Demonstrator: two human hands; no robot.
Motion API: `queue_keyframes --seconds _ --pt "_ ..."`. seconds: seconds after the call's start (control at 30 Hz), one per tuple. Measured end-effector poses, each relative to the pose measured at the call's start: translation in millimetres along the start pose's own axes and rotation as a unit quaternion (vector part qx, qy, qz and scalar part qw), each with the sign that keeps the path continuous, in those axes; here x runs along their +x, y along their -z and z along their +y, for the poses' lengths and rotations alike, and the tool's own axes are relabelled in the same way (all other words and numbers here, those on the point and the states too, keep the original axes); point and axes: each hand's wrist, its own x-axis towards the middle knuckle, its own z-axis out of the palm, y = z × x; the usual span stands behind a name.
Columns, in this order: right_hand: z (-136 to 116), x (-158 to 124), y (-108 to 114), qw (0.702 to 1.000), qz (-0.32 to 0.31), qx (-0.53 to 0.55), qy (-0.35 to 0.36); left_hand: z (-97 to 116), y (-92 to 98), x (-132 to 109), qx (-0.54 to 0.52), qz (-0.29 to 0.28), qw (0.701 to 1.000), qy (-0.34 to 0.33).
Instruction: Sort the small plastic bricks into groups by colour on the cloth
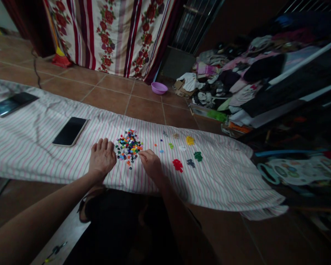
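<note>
Head view has the left hand [102, 158] flat and open on the striped cloth [30, 147] beside the bead pile [128, 146], right hand [151, 162] pinched shut at its edge, where a careless sweep or a snagged fold could scatter beads.

matt striped cloth [30, 147]; glossy plastic-looking beads [128, 146]; glassy phone [70, 131]; glazed floor tiles [149, 108].

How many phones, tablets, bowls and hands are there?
Phone: 1
Tablet: 1
Bowl: 1
Hands: 2, left hand and right hand
Total: 5
</note>
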Motion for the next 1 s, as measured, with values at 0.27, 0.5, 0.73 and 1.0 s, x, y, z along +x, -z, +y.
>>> queue_keyframes --seconds 0.27,0.5,0.73,1.0 --pt "0.0 10.3 -0.4 0.999 0.024 0.047 0.001 -0.3 -2.1 0.3 -0.013 0.003 1.0 0.0" --pt "-9.7 25.7 -9.6 0.998 -0.042 0.009 0.045 0.0 -2.4 0.3 0.031 0.01 0.999 -0.009" --pt "-19.5 34.7 -10.0 0.993 -0.086 -0.054 0.053 -0.2 -2.3 0.1 0.033 0.012 0.999 -0.007" --pt "-27.7 39.7 -7.9 0.991 -0.093 -0.089 0.036 -0.4 -3.9 0.5 0.021 0.01 1.0 -0.004"
